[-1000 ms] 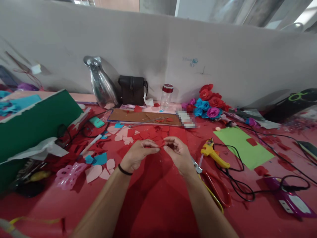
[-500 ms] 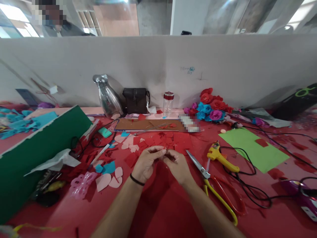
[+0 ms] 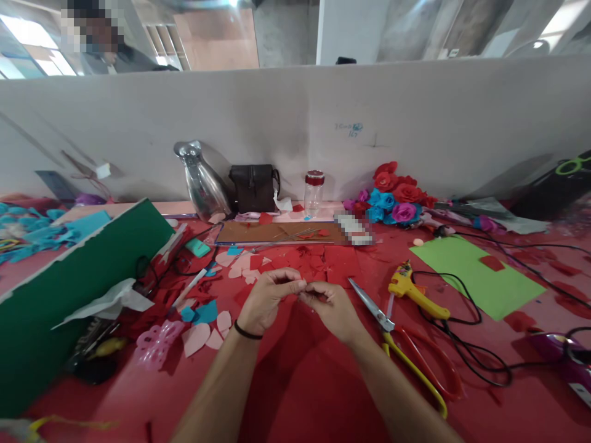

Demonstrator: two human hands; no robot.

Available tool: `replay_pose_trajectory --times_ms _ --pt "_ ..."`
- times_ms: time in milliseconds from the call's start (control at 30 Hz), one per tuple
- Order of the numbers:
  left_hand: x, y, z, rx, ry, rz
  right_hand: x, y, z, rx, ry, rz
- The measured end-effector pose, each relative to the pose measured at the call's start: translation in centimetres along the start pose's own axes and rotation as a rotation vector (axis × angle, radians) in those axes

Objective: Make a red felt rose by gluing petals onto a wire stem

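Observation:
My left hand [image 3: 271, 301] and my right hand [image 3: 331, 307] meet over the middle of the red table, fingertips pinched together. Whatever sits between them is too small and covered to make out. A dark band circles my left wrist. Just beyond the fingers lie cut red paper pieces [image 3: 318, 263]. Pale pink paper petals [image 3: 197, 339] and a blue paper scrap [image 3: 205, 312] are left of my left hand. To the right of my right hand rest large scissors [image 3: 385, 323] with one yellow and one red handle, and a yellow glue gun [image 3: 415, 295].
Along the back stand a steel jug [image 3: 203, 181], a black bag [image 3: 253, 187], a lidded glass jar [image 3: 314, 194] and paper flowers [image 3: 397, 197]. A green board [image 3: 92, 277] leans at left. Green paper [image 3: 484, 280] and black cords [image 3: 489, 363] lie at right.
Both hands have shifted slightly left, fingertips still together. The whole view has moved a little; the things on the table look the same.

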State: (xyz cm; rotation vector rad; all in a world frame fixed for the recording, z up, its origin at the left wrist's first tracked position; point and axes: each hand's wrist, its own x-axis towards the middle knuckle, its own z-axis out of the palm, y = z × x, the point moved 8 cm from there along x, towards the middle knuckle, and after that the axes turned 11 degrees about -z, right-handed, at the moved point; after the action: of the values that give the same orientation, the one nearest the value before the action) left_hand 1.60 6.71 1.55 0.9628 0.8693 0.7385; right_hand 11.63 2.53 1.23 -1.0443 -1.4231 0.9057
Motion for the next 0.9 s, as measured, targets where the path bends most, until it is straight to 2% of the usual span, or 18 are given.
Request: replay_pose_trajectory --times_ms 267,367,733,900 --pt "-0.3 0.2 0.5 0.011 -0.051 0.002 0.0 0.2 0.2 0.037 -0.029 0.0" --pt "-0.2 0.3 0.3 -0.015 -0.019 0.006 0.0 0.2 0.3 0.04 -0.032 -0.004" --pt "0.4 -1.5 -0.4 -0.198 0.06 -0.112 0.0 0.0 0.3 0.029 -0.022 -0.025" --pt "0.4 -1.7 -0.6 -0.23 0.083 -0.117 0.0 0.2 -0.1 0.001 0.031 -0.025"
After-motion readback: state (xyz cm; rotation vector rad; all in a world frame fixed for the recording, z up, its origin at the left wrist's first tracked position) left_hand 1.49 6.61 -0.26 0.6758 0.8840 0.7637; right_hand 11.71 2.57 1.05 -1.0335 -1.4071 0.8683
